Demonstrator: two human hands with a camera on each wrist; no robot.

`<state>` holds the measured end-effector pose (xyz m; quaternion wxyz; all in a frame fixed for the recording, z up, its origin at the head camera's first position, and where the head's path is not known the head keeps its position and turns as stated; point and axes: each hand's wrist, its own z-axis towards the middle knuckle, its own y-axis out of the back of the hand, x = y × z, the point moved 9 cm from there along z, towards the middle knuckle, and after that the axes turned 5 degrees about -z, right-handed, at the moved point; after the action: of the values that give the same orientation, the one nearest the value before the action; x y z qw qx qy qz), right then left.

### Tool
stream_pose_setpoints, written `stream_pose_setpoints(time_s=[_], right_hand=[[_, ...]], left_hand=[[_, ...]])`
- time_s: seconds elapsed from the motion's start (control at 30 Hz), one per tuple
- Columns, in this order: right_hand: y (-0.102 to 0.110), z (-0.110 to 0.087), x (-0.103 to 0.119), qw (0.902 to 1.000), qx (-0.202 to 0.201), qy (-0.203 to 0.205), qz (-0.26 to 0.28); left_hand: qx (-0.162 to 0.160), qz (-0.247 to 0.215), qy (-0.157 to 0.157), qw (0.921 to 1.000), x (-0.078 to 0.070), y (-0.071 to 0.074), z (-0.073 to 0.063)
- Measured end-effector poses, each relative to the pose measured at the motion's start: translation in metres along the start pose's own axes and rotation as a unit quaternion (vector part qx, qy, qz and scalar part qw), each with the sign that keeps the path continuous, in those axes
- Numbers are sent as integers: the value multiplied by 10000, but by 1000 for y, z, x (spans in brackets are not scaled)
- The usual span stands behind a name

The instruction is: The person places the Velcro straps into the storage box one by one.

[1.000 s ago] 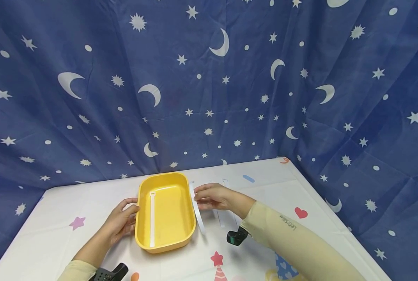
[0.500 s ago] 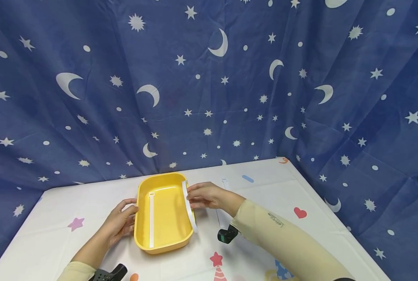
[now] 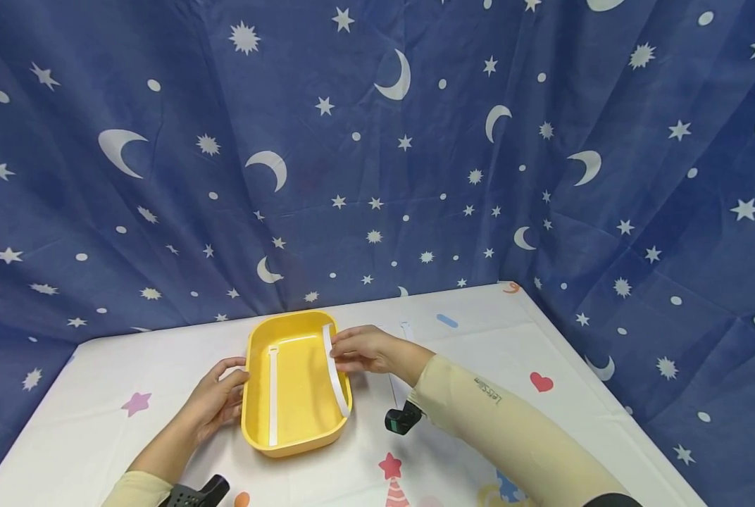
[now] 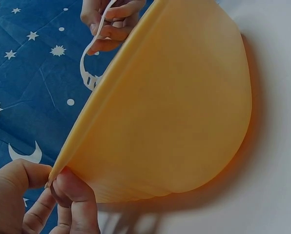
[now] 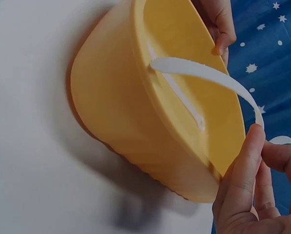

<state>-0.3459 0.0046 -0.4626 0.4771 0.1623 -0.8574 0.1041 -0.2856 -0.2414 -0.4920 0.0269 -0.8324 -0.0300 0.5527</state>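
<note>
A yellow rectangular tub (image 3: 301, 398) with rounded corners stands on the table. My left hand (image 3: 217, 396) pinches its left rim between thumb and fingers, plain in the left wrist view. Between thumb and fingertips, my right hand (image 3: 366, 351) holds a thin white strap (image 3: 334, 372) over the tub's right side. That strap bows in a curve, and its slotted end (image 4: 90, 82) shows in the left wrist view. The other, rounded end lies at the tub's rim in the right wrist view. Inside the tub, a second white strap (image 3: 273, 398) lies lengthwise along the left.
More white straps (image 3: 406, 329) lie on the table right of the tub, partly hidden by my right arm. A white cloth with party prints (image 3: 181, 366) covers the tabletop. Blue star-and-moon curtains (image 3: 327, 176) hang behind and at the right.
My right hand has moved left, bringing its strap from beside the tub to over the right rim. The left hand keeps its place on the opposite rim.
</note>
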Motion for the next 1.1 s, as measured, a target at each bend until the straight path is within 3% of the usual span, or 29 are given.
stream_pose_setpoints(time_s=[1.1], right_hand=[[-29, 2, 6, 9999, 94, 40, -57]], left_hand=[[-9, -42, -5, 10000, 3, 1, 3]])
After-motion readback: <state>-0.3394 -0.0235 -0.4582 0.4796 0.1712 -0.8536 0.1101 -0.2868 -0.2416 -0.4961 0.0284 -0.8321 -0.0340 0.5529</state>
